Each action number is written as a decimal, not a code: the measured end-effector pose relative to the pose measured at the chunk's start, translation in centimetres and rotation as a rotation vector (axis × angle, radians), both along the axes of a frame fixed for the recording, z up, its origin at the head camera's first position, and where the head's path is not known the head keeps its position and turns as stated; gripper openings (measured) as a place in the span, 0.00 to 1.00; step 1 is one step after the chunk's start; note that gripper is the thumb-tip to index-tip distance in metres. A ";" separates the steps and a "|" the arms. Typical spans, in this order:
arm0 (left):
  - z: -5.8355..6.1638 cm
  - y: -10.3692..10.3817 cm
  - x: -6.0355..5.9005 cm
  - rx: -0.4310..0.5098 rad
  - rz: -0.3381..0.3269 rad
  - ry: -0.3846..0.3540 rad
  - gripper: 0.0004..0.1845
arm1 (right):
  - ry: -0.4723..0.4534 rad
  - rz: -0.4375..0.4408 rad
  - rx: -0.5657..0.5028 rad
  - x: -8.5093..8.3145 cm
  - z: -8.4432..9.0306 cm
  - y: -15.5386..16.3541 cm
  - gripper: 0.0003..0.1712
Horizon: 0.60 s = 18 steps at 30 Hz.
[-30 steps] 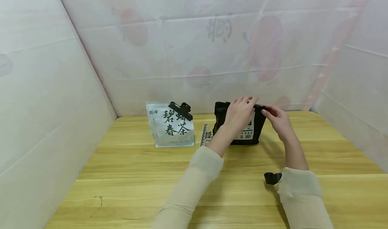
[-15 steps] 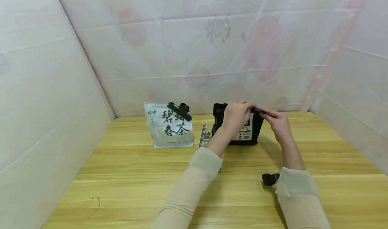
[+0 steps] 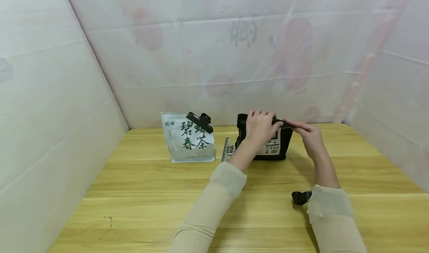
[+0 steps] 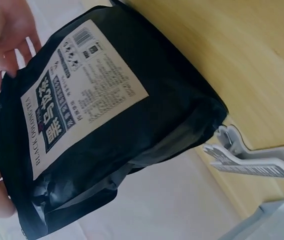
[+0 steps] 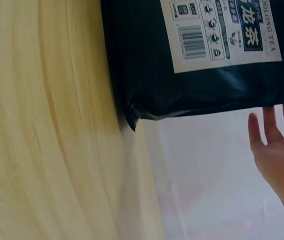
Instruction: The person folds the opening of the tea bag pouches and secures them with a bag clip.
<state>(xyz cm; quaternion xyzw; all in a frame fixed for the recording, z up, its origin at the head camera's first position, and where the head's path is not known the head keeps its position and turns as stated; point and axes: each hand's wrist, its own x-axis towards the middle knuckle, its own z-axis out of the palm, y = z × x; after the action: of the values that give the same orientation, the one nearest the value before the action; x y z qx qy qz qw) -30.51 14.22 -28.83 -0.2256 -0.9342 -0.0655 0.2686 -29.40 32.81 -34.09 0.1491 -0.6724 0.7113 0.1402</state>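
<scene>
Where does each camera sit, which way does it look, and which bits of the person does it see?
Head: on the person's head, facing forward and down at the table, the pale pouch and the black bag; left hand, right hand and both sleeves show.
Left wrist: on the left wrist, facing the bag's label, turned sideways, with a white clip nearby; parts of both hands show.
Right wrist: on the right wrist, facing the bag's barcode and the table; the right hand shows.
Shared: both wrist views show the label.
</scene>
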 end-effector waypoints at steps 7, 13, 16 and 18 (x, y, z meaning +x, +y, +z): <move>0.1 -0.1 -0.1 0.015 -0.027 -0.050 0.17 | -0.031 -0.018 0.284 0.2 0.3 0.3 0.23; -0.1 -0.3 -0.4 0.083 -0.080 -0.003 0.13 | -0.048 -0.065 0.416 -0.1 0.3 -0.3 0.25; 0.0 -0.3 -0.4 0.079 -0.074 -0.008 0.13 | -0.039 -0.112 0.401 -0.2 0.3 -0.6 0.22; 0.1 -0.3 -0.4 0.067 -0.058 -0.020 0.13 | -0.038 -0.147 0.388 -0.3 0.3 -0.8 0.19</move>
<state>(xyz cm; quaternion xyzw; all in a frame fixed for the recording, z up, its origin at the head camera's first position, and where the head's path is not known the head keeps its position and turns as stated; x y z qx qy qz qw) -30.90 13.95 -28.75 -0.2427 -0.9272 -0.1066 0.2647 -29.67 32.03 -33.80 0.1106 -0.8083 0.5592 0.1477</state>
